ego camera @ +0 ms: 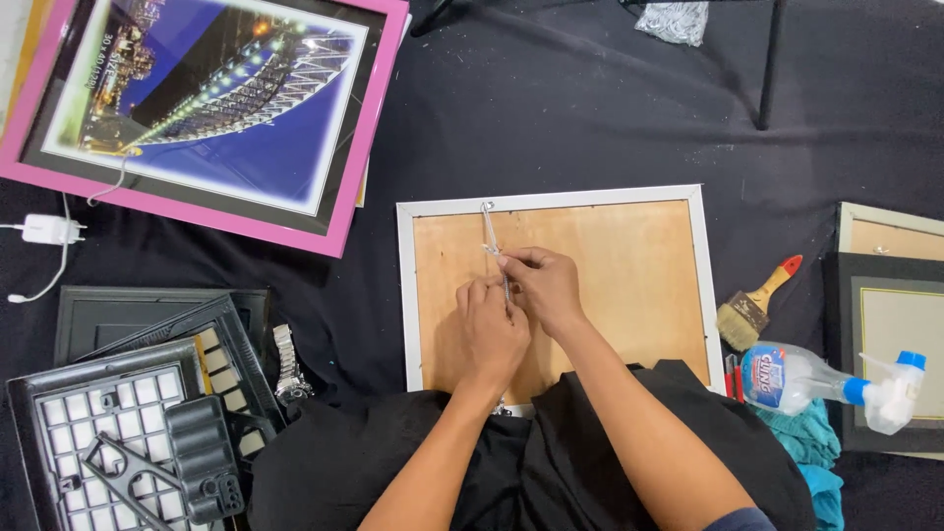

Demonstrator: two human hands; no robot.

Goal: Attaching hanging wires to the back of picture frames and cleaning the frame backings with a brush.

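— Where did the work stand?

— The white-edged frame [556, 202] lay face down on the black surface [551, 108], just in front of the person's lap. Both hands met over its brown backing: the left hand [489, 329] and the right hand [544, 287] were each pinched shut on the hanging wire [489, 236] running from the frame's top edge.

— And the risk?

— Probably a slip. A loose twist could unwind, or the wire end could prick a finger. The spray bottle [801, 379], right of the frame, seemed safely apart.

Light: even, bright overhead | shadows: soft, faint | glare: sheen on pink-framed picture [211, 98] | focus: sharp, corners perhaps slightly softer
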